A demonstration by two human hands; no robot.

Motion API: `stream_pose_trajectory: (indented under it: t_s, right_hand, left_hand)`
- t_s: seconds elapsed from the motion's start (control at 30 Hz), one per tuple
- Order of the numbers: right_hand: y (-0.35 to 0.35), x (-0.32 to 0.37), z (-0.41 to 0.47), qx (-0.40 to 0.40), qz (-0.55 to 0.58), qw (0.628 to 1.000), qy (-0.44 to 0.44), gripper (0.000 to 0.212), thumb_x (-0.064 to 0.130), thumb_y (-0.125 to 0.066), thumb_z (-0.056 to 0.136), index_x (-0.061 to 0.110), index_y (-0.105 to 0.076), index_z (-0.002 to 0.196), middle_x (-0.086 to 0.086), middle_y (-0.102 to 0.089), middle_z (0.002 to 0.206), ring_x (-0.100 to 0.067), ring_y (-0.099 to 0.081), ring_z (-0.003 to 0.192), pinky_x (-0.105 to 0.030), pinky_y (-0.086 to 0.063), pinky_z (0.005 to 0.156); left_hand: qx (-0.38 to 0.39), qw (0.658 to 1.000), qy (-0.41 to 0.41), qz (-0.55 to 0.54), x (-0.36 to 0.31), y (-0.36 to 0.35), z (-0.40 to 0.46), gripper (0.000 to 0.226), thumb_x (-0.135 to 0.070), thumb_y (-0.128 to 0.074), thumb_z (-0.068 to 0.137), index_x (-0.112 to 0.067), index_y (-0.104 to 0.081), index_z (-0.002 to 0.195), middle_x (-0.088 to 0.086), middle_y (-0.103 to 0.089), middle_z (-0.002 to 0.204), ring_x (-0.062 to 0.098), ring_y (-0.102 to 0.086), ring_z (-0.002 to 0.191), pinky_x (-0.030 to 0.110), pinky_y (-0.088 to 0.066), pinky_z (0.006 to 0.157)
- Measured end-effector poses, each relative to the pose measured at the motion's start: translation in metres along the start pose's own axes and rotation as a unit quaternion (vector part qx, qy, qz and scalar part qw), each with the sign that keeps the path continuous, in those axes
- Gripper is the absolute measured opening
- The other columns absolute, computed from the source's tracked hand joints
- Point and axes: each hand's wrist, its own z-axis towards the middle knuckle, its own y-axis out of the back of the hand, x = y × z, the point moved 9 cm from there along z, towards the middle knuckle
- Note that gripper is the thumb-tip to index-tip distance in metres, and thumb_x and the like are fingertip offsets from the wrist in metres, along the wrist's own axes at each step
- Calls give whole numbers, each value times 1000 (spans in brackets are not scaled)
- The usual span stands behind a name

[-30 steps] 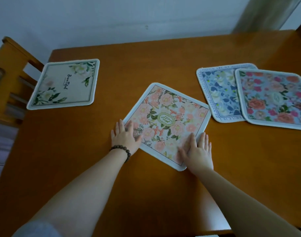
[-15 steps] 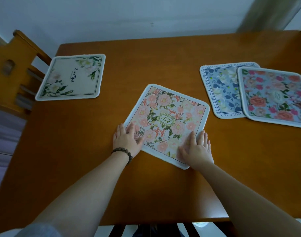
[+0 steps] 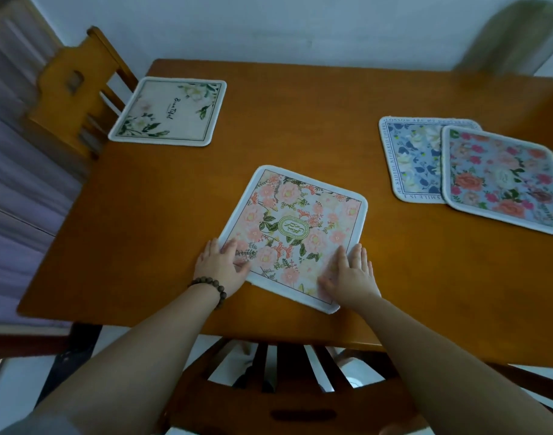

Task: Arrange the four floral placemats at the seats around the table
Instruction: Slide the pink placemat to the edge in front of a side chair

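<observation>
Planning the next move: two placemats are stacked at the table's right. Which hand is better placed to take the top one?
Probably the right hand: it lies nearer the pink-rose placemat overlapping the blue one. The left hand would cross over.

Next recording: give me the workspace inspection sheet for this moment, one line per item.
Surface: wooden table, bare apart from the mats.
Job's things: pink floral placemat lies skewed near the front edge; cream placemat sits at the far-left corner by a chair; blue placemat is partly overlapped by the rose placemat at right.
Clutter: nothing seen.
Hands: left hand and right hand rest flat, fingers spread, on the pink mat's near corners; beaded bracelet on the left wrist.
Cables: nothing seen.
Surroundings: wooden chair at left, chair back under the front edge, pale wall behind.
</observation>
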Motion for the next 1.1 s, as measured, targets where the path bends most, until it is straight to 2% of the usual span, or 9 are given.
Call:
stream_pose_trajectory:
  t_s: [0.1, 0.2, 0.27, 0.3, 0.37, 0.47, 0.67, 0.93, 1.1]
  right_hand:
    - [1, -2, -11, -16, 18, 1000, -6, 83, 60, -36, 91, 18, 2, 152, -21, 11, 157, -33, 13, 145, -46, 1, 119]
    - [-5, -6, -27, -29, 45, 998, -40, 109, 80, -45, 75, 19, 4, 151, -22, 10, 157, -35, 11, 145, -45, 1, 117]
    - [-13, -5, -37, -32, 39, 997, -54, 126, 89, -47, 61, 20, 10, 150, -22, 11, 157, -36, 11, 145, -45, 1, 116]
    - [-18, -3, -42, -31, 31, 997, -56, 130, 90, -48, 58, 20, 12, 150, -22, 11, 157, -36, 11, 145, -46, 1, 116]
    - [-27, 1, -49, -25, 11, 998, -58, 132, 87, -54, 58, 20, 15, 150, -22, 13, 157, -36, 12, 144, -45, 1, 116]
    - [-35, 6, -58, -27, -15, 998, -58, 124, 74, -61, 69, 17, 12, 150, -22, 13, 157, -35, 11, 145, -44, 0, 117]
    - [-21, 2, -61, -50, -3, 997, -57, 88, 50, -54, 90, 15, -2, 152, -20, 2, 158, -32, 4, 146, -42, -4, 118]
    - [-7, -5, -53, -49, -21, 998, -44, 61, 20, -41, 100, 18, -8, 152, -16, 5, 159, -30, 6, 146, -41, -6, 119]
    - [9, -8, -35, -70, -47, 996, -18, 62, 4, -34, 96, 17, -9, 151, -16, 2, 159, -29, 5, 147, -40, -7, 119]
  left_hand:
    - [-27, 999, -16, 15, 2, 5, -16, 58, -62, -37, 90, -28, -39, 138, 11, -39, 141, 29, -34, 131, 44, -33, 104]
    - [-56, 998, -17, 15, 7, 12, -25, 56, -60, -36, 91, -26, -42, 135, 7, -47, 134, 27, -42, 123, 42, -36, 99]
    - [-48, 999, -20, 1, 10, 10, -26, 62, -61, -35, 91, -27, -34, 142, 12, -37, 146, 29, -33, 133, 45, -30, 106]
    - [-31, 999, -23, -3, 10, 5, -26, 67, -63, -34, 90, -28, -26, 147, 13, -26, 153, 29, -23, 140, 46, -24, 110]
    - [7, 999, -32, 1, 10, -5, -25, 75, -66, -33, 89, -29, -12, 151, 10, -6, 160, 27, -6, 146, 46, -13, 114]
    - [19, 999, -49, 6, 10, -12, -27, 76, -64, -36, 89, -28, -12, 151, 8, 0, 160, 25, 0, 146, 47, -12, 115]
    - [24, 997, -72, 11, 9, -15, -38, 75, -62, -36, 90, -28, -12, 152, 8, -2, 160, 23, -2, 146, 46, -11, 116]
    - [63, 992, -105, 5, 0, -25, -64, 74, -58, -39, 91, -32, -6, 152, 7, 3, 160, 21, 5, 146, 45, -3, 116]
    - [60, 991, -114, 24, -14, -31, -78, 74, -57, -38, 91, -32, -4, 152, 8, 2, 160, 20, 6, 146, 45, 2, 117]
